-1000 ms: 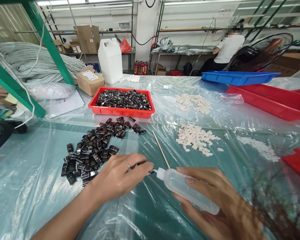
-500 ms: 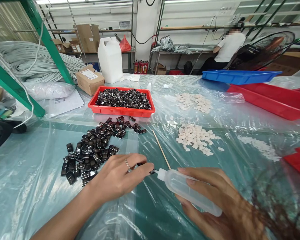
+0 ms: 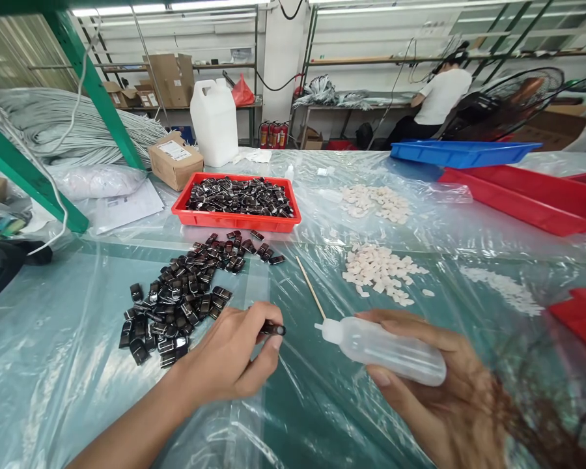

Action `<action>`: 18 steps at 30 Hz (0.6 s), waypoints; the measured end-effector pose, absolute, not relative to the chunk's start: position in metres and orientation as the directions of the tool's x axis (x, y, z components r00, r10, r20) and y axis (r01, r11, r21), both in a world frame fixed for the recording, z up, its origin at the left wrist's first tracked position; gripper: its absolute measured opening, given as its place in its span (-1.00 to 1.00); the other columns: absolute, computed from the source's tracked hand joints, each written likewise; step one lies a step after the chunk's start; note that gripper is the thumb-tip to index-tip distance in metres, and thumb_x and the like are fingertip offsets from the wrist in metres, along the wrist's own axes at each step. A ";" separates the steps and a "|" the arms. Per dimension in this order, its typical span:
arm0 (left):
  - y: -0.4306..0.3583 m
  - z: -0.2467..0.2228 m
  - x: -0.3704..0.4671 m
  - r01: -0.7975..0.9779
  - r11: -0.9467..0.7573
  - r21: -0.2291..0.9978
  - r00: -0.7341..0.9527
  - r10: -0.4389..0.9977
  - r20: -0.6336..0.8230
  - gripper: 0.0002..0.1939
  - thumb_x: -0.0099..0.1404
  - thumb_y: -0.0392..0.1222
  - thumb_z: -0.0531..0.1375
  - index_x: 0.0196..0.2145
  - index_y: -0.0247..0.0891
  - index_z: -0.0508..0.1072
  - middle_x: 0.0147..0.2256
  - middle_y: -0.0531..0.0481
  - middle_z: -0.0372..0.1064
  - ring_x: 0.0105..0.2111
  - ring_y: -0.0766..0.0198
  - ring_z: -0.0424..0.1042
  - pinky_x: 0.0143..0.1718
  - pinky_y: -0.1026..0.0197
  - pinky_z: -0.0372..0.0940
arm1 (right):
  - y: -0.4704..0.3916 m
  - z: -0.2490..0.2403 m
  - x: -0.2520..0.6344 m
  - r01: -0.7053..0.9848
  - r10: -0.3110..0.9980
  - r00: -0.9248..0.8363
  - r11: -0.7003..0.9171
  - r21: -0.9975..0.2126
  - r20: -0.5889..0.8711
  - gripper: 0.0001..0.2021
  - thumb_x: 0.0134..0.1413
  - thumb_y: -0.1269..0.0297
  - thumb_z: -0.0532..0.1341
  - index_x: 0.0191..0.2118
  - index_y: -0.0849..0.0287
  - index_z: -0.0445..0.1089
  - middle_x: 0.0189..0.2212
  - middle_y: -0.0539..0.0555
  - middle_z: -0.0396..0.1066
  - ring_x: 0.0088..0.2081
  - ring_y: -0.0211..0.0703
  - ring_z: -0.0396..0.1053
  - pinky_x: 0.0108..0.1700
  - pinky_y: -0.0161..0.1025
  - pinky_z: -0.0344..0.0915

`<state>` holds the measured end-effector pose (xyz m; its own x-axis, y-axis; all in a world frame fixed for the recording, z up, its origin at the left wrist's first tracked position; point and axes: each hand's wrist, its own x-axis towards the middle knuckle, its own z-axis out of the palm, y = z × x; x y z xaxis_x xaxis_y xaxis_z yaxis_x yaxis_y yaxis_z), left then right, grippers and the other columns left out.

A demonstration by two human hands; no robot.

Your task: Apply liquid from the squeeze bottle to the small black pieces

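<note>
My left hand [image 3: 239, 348] pinches a small black plastic part [image 3: 273, 329] between thumb and fingers, one end of it sticking out. In my right hand [image 3: 434, 384] lies a translucent squeeze bottle [image 3: 390, 350], tilted on its side, its thin nozzle pointing left toward the black part but apart from it. Close to the nozzle a thin wooden stick [image 3: 310, 286] lies on the plastic sheet. Left of my left hand spreads a loose pile of similar black parts [image 3: 176, 293]. Beyond the bottle sits a heap of small whitish pieces [image 3: 378, 268].
A red tray [image 3: 237, 223] full of black parts stands behind the pile. More whitish pieces [image 3: 502, 288] lie at right. Blue [image 3: 463, 154] and red trays [image 3: 522, 195] sit at the back right. A white jug [image 3: 215, 124] and a cardboard box [image 3: 174, 159] stand at the back left. A person [image 3: 444, 91] sits far off.
The bottle's nozzle has drawn away from the black part, and the bottle now lies more level. My left hand has shifted slightly left, showing more of the part.
</note>
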<state>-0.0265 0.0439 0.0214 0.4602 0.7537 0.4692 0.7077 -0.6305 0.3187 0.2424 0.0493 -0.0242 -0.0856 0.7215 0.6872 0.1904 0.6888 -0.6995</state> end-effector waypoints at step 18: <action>0.055 -0.001 -0.026 0.521 -0.730 0.443 0.453 0.676 0.581 -0.87 0.46 -0.09 0.22 -0.16 -0.16 0.37 -0.28 0.12 0.51 -0.30 0.39 0.56 -0.29 0.38 0.39 | 0.050 -0.018 0.237 0.260 0.583 -0.243 0.809 -0.527 0.775 -0.53 0.10 0.51 0.43 0.12 -0.01 0.56 -0.16 0.15 0.82 -0.23 0.05 0.81 -0.30 -0.18 0.75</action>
